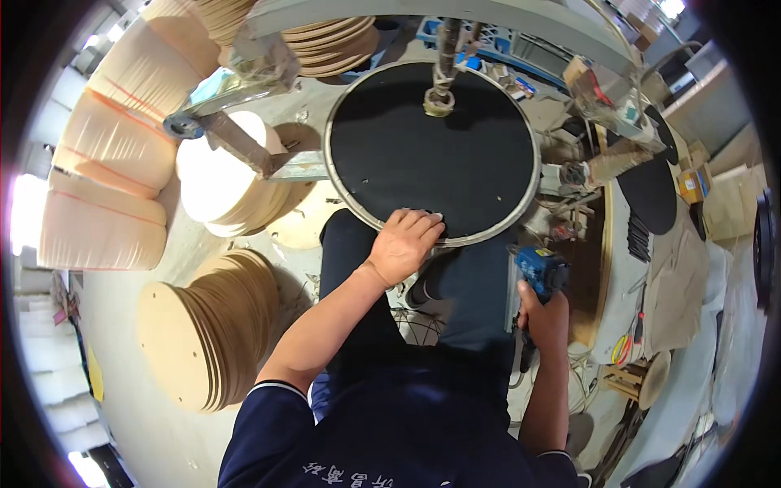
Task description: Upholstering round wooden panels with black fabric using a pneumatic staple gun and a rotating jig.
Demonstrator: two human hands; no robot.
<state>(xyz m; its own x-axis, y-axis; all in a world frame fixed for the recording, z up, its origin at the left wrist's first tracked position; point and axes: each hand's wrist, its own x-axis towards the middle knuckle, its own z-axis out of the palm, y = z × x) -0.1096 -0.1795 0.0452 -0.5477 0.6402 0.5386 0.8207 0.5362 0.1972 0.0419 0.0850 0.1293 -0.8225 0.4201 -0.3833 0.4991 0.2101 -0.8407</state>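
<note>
A large round disc covered in black material point(423, 163) lies in front of me inside a pale metal ring point(329, 150). My left hand point(405, 244) is closed over its near edge, fingers bent together with the tips on the black surface. Whether a fold of material is pinched beneath them is hidden. Down to the right of the disc, my right hand point(543, 317) grips a blue staple gun point(537, 267) by its handle, apart from the disc. A vertical rod with a tape-wrapped end point(439, 102) comes down onto the far part of the disc.
A metal frame point(305, 167) surrounds the disc. At the left stand a stack of round wooden boards point(195, 342), pale round pieces point(224, 175) and wrapped rolls point(102, 220). A workbench point(622, 301) on the right bears black round pieces point(647, 191) and yellow-handled scissors point(622, 348).
</note>
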